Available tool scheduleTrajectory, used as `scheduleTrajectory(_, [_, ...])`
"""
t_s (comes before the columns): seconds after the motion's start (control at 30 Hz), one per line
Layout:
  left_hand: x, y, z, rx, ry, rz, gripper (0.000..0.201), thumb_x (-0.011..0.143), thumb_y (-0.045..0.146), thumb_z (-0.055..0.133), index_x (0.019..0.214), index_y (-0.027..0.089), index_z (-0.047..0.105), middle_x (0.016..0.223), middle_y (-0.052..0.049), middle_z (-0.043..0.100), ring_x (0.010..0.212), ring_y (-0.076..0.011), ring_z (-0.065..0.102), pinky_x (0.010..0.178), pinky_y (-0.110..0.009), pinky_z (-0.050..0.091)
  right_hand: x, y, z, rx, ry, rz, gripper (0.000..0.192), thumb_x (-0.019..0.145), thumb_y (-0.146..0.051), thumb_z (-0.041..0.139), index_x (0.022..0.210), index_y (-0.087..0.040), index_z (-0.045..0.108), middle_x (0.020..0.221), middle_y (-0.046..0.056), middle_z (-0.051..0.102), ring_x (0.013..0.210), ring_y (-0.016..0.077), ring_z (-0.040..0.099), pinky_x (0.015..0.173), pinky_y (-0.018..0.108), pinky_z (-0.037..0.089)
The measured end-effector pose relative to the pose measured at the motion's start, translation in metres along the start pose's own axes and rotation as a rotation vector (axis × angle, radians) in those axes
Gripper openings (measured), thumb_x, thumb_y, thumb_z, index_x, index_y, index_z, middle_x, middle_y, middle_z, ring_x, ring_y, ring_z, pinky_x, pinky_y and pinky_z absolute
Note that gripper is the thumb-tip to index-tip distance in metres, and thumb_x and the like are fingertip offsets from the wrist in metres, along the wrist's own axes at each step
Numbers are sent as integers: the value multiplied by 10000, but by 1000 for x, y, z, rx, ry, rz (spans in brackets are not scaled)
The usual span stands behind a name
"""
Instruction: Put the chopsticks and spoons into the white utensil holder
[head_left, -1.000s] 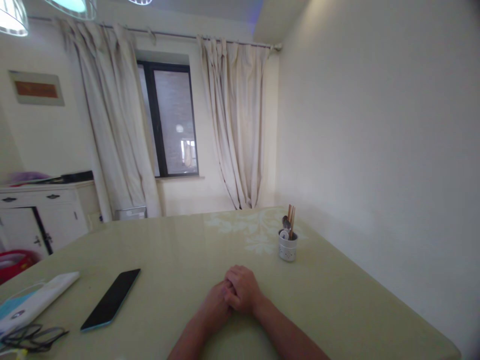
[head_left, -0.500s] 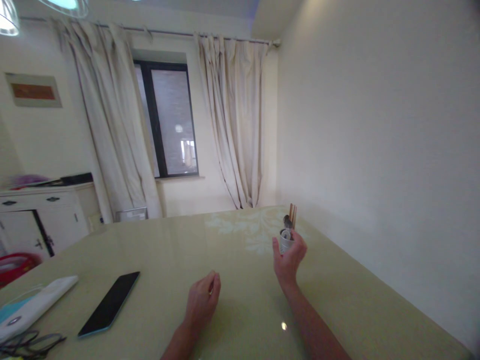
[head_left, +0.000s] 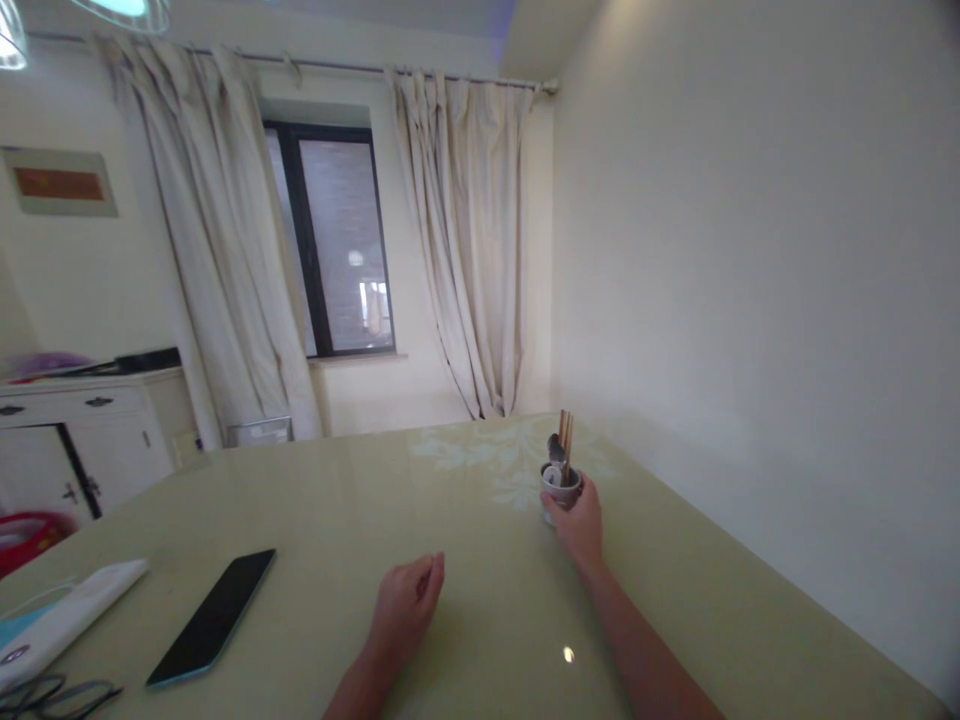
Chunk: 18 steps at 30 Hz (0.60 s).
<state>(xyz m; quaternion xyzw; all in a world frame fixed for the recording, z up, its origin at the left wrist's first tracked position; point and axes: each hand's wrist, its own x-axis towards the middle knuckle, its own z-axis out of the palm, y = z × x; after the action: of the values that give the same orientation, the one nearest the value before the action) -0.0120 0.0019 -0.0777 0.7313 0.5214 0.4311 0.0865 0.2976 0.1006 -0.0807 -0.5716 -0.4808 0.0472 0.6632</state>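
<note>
— What's in the holder?
— Chopsticks and a spoon stand in the white cup, near the table's far right edge; my right hand is wrapped round it.
— And the left?
— My left hand rests loosely curled, holding nothing. A phone lies toward the left edge, curtains behind.

Head view, forward-down over table
</note>
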Motion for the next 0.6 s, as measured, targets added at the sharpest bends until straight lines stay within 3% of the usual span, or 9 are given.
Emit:
scheduleTrajectory(0.13, [4, 7, -4, -113, 72, -103, 537, 988, 657, 429, 652, 239, 454, 564, 57, 443, 544, -137, 432, 581, -266, 313, -23, -19, 10, 85, -213, -92, 789, 699, -522, 832, 1349, -169, 559, 1294, 211, 692, 1176, 381, 675, 1023, 593, 526])
scheduleTrajectory(0.23, [6, 18, -10, -221, 59, -159, 533, 983, 694, 442, 742, 232, 556, 669, 20, 570, 636, -175, 536, 629, -279, 405, -45, -44, 14, 171, -485, -139, 845, 714, -432, 874, 1435, -197, 502, 1392, 188, 647, 1257, 363, 645, 1059, 584, 514])
scheduleTrajectory(0.33, [8, 27, -17, -368, 75, -240, 557, 958, 731, 469, 963, 216, 680, 876, -51, 711, 799, -228, 644, 732, -330, 511, -64, -72, 11, 261, -725, -159, 904, 688, -423, 928, 1453, -209, 496, 1396, 176, 643, 1252, 364, 646, 1022, 545, 549])
scheduleTrajectory(0.47, [10, 33, -24, -572, 141, -307, 661, 936, 765, 485, 1205, 202, 705, 1105, -115, 769, 942, -260, 697, 826, -386, 567, -81, -105, 4, 382, -922, -258, 967, 646, -479, 970, 1457, -212, 517, 1402, 167, 637, 1265, 379, 632, 1086, 551, 506])
scheduleTrajectory(0.6, [11, 39, -30, -764, 157, -398, 683, 906, 772, 557, 1258, 207, 712, 1240, -117, 772, 1113, -272, 713, 989, -396, 565, -92, -123, -3, 409, -1060, -364, 1004, 626, -524, 985, 1476, -251, 528, 1395, 133, 650, 1260, 378, 635, 1093, 523, 501])
